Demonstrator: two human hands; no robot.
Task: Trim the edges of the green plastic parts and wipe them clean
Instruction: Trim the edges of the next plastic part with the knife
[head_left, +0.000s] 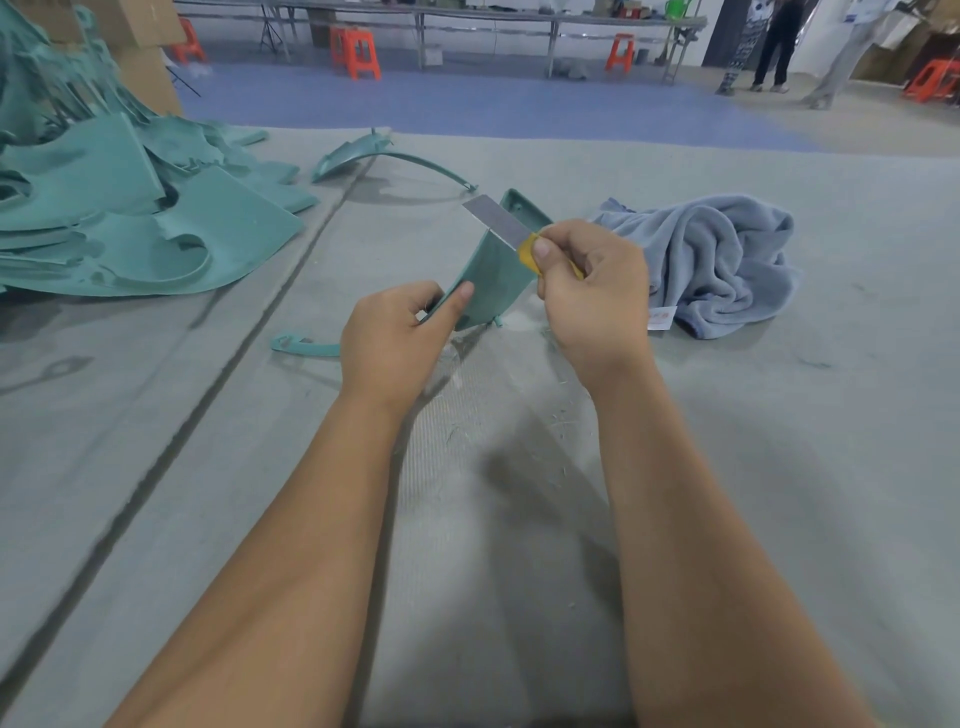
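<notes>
Green plastic parts (130, 208) lie in a big heap at the far left of the table (779, 467), so it looks like lots of trimming is left. One green part (493, 270) is held up in the middle. Its long side runs from the left hand (395, 338), which pinches its near end, up and away to the right. The right hand (592, 280) grips a yellow knife (519, 236), blade on its top edge. Further right, the blue cloth (717, 260) waits, so wiping is not done yet.
</notes>
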